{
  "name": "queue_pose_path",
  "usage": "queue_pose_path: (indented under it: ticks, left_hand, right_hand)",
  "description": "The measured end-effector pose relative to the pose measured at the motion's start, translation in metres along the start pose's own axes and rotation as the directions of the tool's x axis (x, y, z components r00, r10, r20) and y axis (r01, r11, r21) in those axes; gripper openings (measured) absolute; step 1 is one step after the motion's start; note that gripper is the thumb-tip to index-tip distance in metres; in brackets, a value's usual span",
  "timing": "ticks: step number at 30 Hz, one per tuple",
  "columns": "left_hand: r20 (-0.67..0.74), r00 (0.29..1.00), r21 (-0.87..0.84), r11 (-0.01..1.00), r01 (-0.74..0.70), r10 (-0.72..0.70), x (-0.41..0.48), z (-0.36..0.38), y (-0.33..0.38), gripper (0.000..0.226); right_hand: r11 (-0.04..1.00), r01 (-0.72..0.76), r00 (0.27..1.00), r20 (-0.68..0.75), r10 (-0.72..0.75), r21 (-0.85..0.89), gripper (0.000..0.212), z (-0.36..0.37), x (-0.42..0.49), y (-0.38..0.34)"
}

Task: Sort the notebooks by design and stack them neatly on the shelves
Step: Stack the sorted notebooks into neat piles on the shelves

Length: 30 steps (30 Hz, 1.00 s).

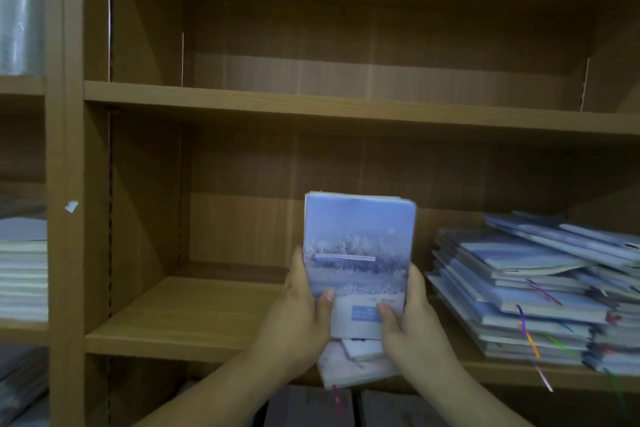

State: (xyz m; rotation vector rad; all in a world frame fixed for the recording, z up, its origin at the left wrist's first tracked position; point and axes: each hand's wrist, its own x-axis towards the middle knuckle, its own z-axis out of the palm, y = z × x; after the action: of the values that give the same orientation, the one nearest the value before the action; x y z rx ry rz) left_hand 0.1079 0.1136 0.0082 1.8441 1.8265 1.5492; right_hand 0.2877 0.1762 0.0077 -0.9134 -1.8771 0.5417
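Note:
I hold a small bundle of notebooks upright in front of the middle shelf [180,319]. The front one is a blue notebook [358,253] with a snowy landscape cover. My left hand [301,315] grips its left edge, thumb on the cover. On the right edge sits my right hand [412,319], thumb also on the cover. A pale pinkish notebook [349,366] sticks out below the blue one, behind my hands. A messy pile of blue notebooks [540,291] with coloured ribbon markers lies on the same shelf at the right.
The upper shelf [311,104] holds nothing I can see. In the left bay a stack of pale notebooks [22,277] lies flat. Clear plastic wrap [19,7] hangs at the top left. Dark items show below the middle shelf.

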Motion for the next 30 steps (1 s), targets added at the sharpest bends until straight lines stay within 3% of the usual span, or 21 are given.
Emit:
queue_pose_path:
  ticks: [5,11,15,21,25,30]
  left_hand:
    - [0.087,0.996,0.061,0.998,0.001,-0.007,-0.011,-0.003,-0.013,0.05]
    - [0.195,0.981,0.044,0.999,-0.009,0.001,-0.017,-0.003,-0.028,0.069]
    - [0.206,0.978,-0.038,0.999,0.017,-0.009,-0.014,-0.009,-0.023,0.068]
    - [-0.016,1.0,-0.213,0.977,0.001,-0.004,-0.011,-0.056,-0.014,0.035]
    - [-0.111,0.966,-0.282,0.94,0.194,-0.232,-0.03,-0.103,-0.023,0.02]
    - [-0.157,0.868,-0.291,0.862,0.415,-0.471,-0.066,-0.157,-0.05,0.017]
  right_hand:
    - [0.996,0.001,0.998,0.062,0.005,-0.087,0.078,0.004,0.0,0.009]
    - [0.986,0.009,0.984,0.177,0.02,-0.164,0.094,-0.001,0.0,0.014]
    - [0.992,-0.031,0.978,0.202,0.056,-0.123,0.1,-0.005,0.001,0.007]
    - [0.996,-0.045,0.963,0.267,0.022,0.078,0.078,-0.004,0.003,-0.038]
    - [0.97,-0.175,0.937,0.331,0.112,0.167,0.05,0.036,0.003,-0.07]
    - [0.952,-0.255,0.875,0.46,0.153,0.167,0.026,0.106,-0.006,-0.104]
